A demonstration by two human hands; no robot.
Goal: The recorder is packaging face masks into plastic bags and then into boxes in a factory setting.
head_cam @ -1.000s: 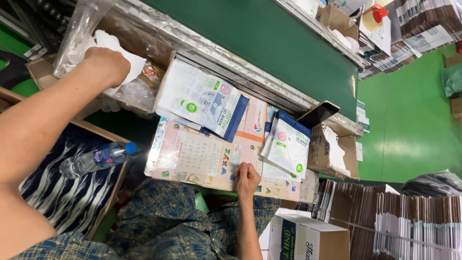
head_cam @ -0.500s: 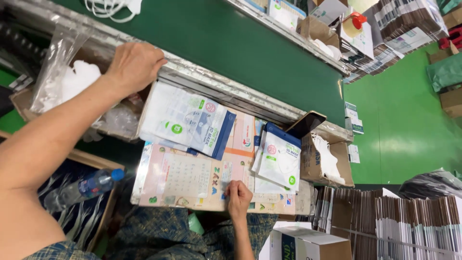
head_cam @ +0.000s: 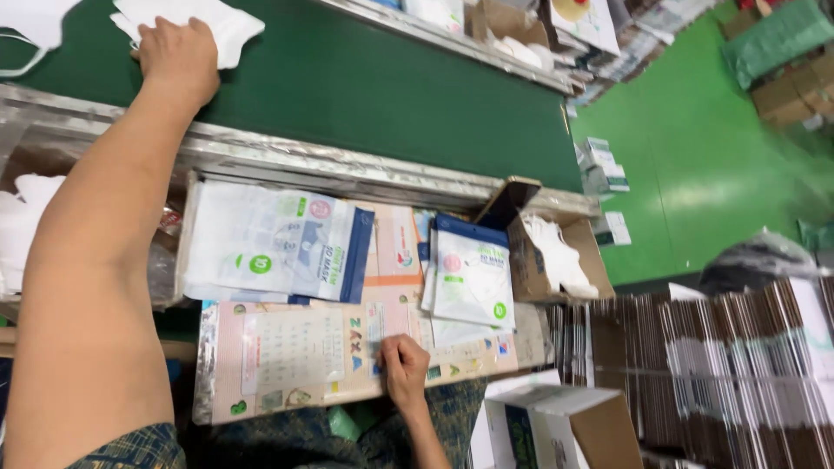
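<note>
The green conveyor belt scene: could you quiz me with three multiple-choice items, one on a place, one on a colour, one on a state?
1. Where is the left hand?
A. on white masks on the belt
B. in the cardboard box
C. on the floor

2. What colour is the conveyor belt?
A. red
B. dark green
C. yellow

3. How is the small cardboard box with white masks?
A. taped shut
B. crushed flat
C. open on top

Answers: 1 A, its fingers press the white pile; 2 B, the belt surface is dark green; 3 C, its flaps stand open, masks showing.
</note>
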